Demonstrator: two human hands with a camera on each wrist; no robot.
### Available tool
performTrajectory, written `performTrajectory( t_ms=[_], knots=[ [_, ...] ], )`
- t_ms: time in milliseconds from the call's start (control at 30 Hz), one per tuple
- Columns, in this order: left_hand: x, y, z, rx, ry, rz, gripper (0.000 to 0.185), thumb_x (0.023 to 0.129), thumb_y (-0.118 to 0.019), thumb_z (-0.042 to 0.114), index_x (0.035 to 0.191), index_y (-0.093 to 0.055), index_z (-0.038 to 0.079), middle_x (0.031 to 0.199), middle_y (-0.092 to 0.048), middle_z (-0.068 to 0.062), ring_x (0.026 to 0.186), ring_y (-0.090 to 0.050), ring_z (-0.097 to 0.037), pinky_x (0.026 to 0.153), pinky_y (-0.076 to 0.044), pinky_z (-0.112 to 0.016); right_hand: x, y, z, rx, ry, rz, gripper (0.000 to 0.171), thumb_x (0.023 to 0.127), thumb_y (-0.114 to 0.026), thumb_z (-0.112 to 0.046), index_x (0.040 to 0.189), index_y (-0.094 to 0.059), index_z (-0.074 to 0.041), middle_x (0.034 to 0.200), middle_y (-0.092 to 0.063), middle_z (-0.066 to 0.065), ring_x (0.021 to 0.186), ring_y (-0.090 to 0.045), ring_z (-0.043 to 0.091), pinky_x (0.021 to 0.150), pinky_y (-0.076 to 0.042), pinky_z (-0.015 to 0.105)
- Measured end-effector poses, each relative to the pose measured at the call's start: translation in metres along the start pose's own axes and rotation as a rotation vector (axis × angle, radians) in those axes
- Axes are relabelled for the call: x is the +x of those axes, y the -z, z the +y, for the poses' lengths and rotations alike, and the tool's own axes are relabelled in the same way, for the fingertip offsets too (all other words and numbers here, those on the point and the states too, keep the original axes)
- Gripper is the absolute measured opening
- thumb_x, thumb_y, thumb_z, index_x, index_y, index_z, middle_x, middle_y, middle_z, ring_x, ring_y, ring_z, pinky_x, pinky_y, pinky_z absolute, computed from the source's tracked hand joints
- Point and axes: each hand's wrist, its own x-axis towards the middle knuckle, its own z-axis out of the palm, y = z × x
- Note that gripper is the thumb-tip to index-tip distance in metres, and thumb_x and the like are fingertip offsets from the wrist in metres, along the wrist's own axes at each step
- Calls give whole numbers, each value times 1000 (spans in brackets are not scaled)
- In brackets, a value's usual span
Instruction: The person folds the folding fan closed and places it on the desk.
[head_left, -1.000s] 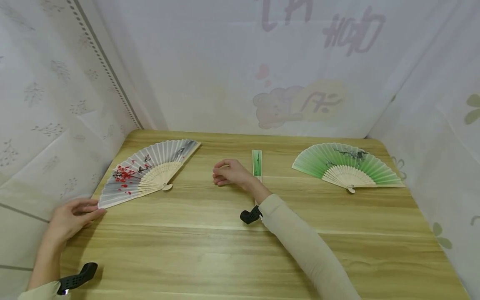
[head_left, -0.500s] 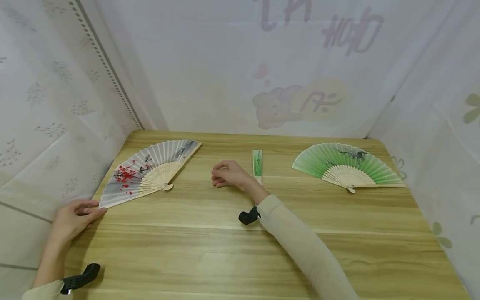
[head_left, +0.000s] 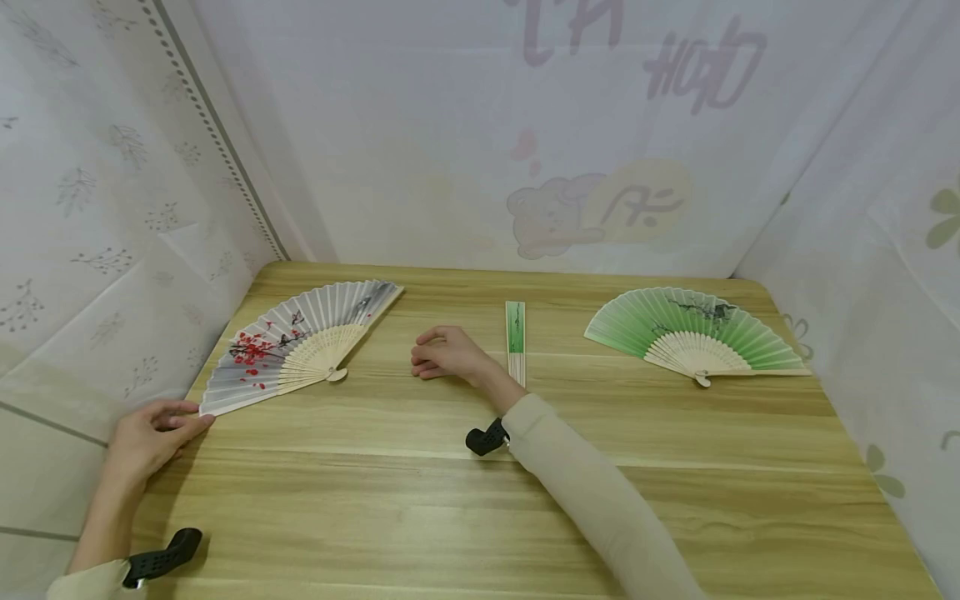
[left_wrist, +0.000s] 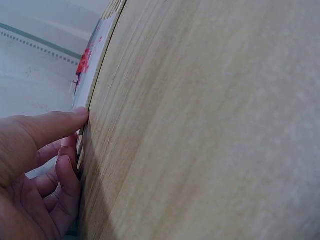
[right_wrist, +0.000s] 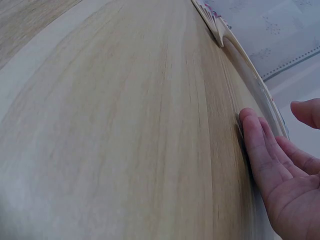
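A spread folding fan (head_left: 258, 392), white and grey with red blossoms, lies at the left of the table in the head view. My left hand (head_left: 146, 442) pinches its near left corner; in the left wrist view the thumb (left_wrist: 60, 125) rests on the fan's edge, the other fingers bent below. Between that fan and a folded green fan (head_left: 515, 329), my right hand (head_left: 453, 354) hovers close over the wood, loosely bent and holding nothing. My right forearm overlaps the folded fan's lower end. The blossom fan's pivot end (right_wrist: 220, 37) shows in the right wrist view.
A spread green fan (head_left: 630, 325) with a dark branch print lies at the right of the wooden table (head_left: 420, 517). Printed white cloths hang along the table's back (head_left: 420, 125), left and right sides. Each wrist bears a black camera mount (head_left: 161, 558).
My right hand has shifted a little to the left, uncovering more of the folded green fan. The left hand stays at the blossom fan's corner, and the fans have not visibly moved.
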Motion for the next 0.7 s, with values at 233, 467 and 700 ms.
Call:
performTrajectory(
  t_ms=[233,467,700],
  knots=[
    [0,0,-1,-20,5,-14,50,92,-79,20,117,-60,-18,72,-62,7,56,-58,-10,48,-51,-25,3,-7,2,6,12,6,40,100,-63,-1,135,-48,13,109,-68,29,85,-73,29,77,-61,34],
    [-1,1,3,-22,16,-26,52,93,-78,23,118,-59,-19,73,-63,6,57,-58,-10,49,-52,-25,7,-14,2,27,3,37,42,99,-65,-2,135,-48,11,110,-68,26,89,-73,30,77,-60,33],
    [-2,0,4,-11,38,-9,52,94,-77,26,117,-60,-17,73,-61,5,56,-57,-11,48,-50,-26,12,-24,0,77,19,63,50,96,-68,0,138,-45,12,117,-66,27,89,-73,28,80,-60,34]
  ],
)
